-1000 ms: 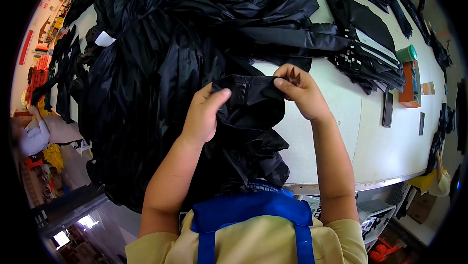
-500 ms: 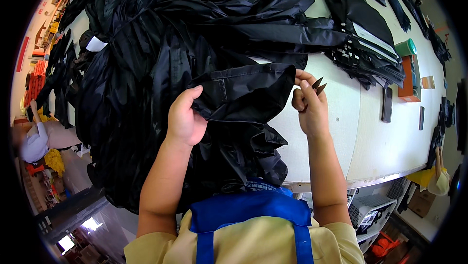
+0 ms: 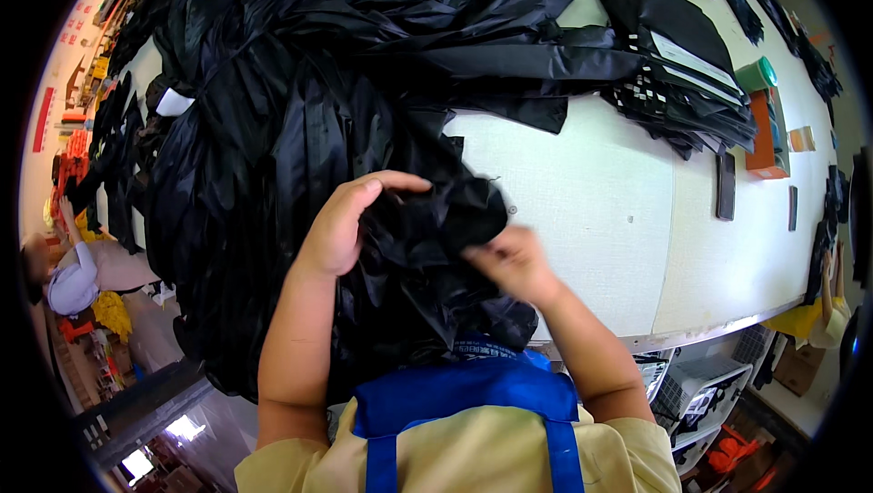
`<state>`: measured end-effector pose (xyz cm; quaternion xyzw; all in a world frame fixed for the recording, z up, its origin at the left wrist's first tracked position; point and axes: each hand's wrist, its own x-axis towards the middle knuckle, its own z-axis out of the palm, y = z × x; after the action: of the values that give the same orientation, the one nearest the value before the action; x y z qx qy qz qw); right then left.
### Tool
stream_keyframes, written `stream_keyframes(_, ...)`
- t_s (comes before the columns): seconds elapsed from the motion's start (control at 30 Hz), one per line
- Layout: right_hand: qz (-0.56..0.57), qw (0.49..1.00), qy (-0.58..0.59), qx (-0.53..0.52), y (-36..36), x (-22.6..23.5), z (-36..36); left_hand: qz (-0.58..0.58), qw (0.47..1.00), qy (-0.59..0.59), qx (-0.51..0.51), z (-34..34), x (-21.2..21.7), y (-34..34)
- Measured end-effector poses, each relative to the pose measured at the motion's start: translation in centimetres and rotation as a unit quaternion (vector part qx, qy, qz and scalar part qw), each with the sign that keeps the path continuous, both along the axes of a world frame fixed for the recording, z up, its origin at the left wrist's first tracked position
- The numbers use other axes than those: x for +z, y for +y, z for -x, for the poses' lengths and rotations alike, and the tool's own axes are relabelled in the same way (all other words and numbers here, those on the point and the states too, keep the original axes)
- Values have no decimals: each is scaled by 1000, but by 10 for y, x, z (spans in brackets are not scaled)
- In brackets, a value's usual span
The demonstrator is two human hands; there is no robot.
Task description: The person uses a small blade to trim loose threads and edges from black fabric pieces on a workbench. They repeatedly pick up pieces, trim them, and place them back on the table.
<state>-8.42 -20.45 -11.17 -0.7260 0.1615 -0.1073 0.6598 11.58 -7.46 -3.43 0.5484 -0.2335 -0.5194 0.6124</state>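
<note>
A black garment (image 3: pixel 427 229) of thin, slightly shiny cloth is bunched between my hands, over the near part of a large heap of similar cloth. My left hand (image 3: pixel 341 225) holds its left side, with the thumb toward me and the fingers stretched along the folds. At the right side, my right hand (image 3: pixel 516 264) is blurred by motion; its thumb and fingers close on the cloth's edge. The dark pointed blades that stuck out of that hand earlier cannot be made out now.
The black cloth heap (image 3: pixel 264 129) covers the left of the white table (image 3: pixel 591 247). Stacked black pieces (image 3: pixel 682 65) lie at the far right. Near them are an orange box (image 3: pixel 768 134), a green roll (image 3: pixel 757 75) and a phone-like dark slab (image 3: pixel 725 186). Other people work at both sides.
My right hand has moved left and nearer to me, from the garment's far right corner. The cloth, stretched out before, is now crumpled together. My left hand stays nearly in place, its fingers more extended.
</note>
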Motion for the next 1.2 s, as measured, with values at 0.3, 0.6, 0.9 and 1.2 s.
stream_keyframes(0.3, 44, 958, -79, 272, -7, -6, -12, -303, 557, -561, -533, 24, -97, -95)
stream_keyframes(0.6, 106, 975, 54, -187, -49, -111, -92, -273, 524, -647, -482, 28, -98, -34)
stream_keyframes(0.9, -355, 916, 51, -182, -47, -40, -59, -370, 664, -572, -309, 18, -55, 3)
stream_keyframes(1.2, -207, 972, 14, -107, 9, 33, 7, 53, 861, -496, -97, 74, -32, -10)
